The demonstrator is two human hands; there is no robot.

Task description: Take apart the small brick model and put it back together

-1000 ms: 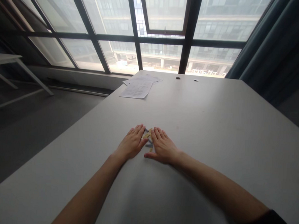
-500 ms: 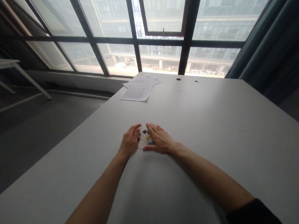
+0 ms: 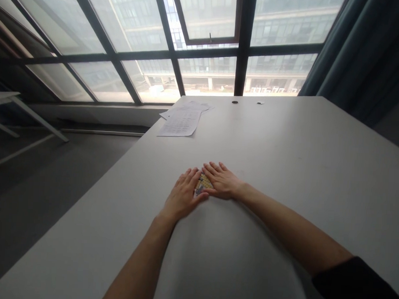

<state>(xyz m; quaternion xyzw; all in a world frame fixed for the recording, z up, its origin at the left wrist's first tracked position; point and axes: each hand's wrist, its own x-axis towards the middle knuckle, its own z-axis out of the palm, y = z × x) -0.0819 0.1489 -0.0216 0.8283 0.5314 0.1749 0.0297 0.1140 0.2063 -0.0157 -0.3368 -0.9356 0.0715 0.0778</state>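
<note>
My left hand point(image 3: 183, 196) lies flat on the white table point(image 3: 284, 171), fingers stretched out and together. My right hand point(image 3: 222, 181) lies flat beside it, fingers stretched toward the window. Between and partly under both hands sits a small pile of flat yellow, blue and pale pieces point(image 3: 203, 184); I cannot make out what they are. Both hands touch the pile's edges, and most of it is hidden beneath them.
Printed paper sheets point(image 3: 181, 120) lie at the table's far left corner. Two small round dark marks point(image 3: 235, 102) sit near the far edge. A large window is beyond, a dark curtain point(image 3: 362, 55) at right, and another white table point(image 3: 10, 101) at far left.
My left hand was curled at the pile half a second ago and now lies flat. Both hands sit closer together over the pieces. The view has shifted slightly.
</note>
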